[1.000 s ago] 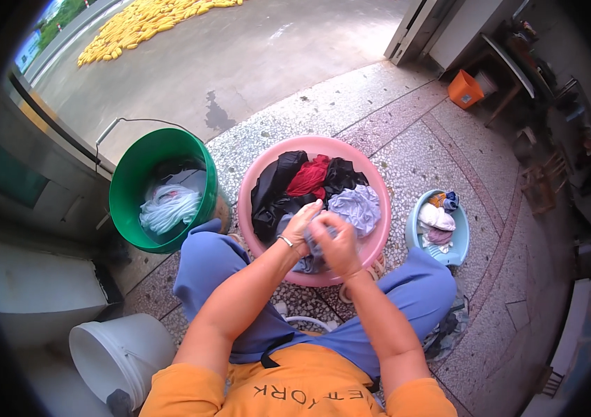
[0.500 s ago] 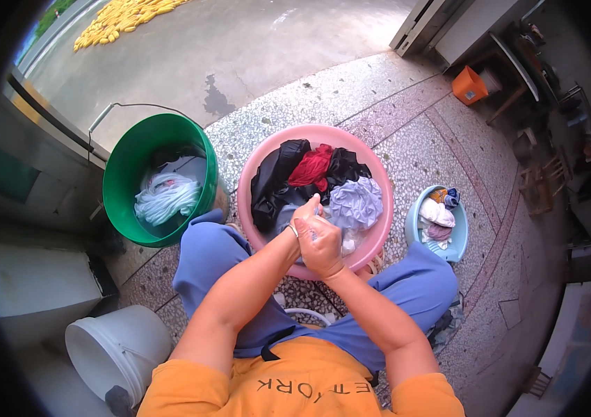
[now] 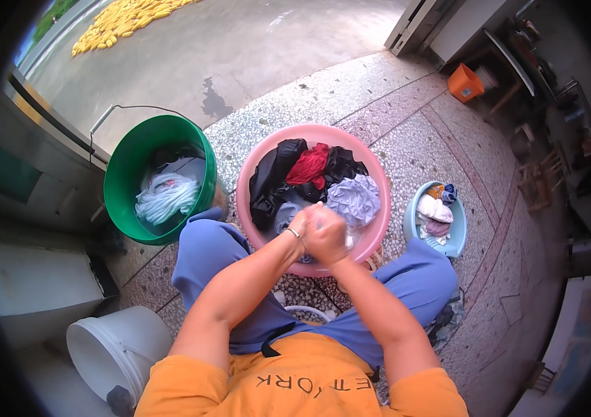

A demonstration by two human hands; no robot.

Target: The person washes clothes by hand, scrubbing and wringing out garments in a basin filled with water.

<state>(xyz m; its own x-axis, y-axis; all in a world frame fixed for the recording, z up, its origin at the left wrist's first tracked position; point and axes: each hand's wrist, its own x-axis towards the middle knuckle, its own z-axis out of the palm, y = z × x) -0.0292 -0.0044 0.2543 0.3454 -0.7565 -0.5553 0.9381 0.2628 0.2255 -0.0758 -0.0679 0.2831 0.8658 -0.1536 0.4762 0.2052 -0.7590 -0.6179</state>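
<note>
We locate the left hand (image 3: 300, 224) and right hand (image 3: 328, 235) together above the near part of the pink basin (image 3: 316, 132); blur hides how far they close and whether they grip cloth, so we cannot tell; in the basin, the bunched lilac cloth (image 3: 354, 199) lies beyond and rightward, nearer the right hand, without clear long axis; the grey-blue cloth (image 3: 286, 215) lies leftward.

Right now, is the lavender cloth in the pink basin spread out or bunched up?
Bunched up: the lavender cloth lies in a crumpled heap of folds inside the pink basin.
</note>
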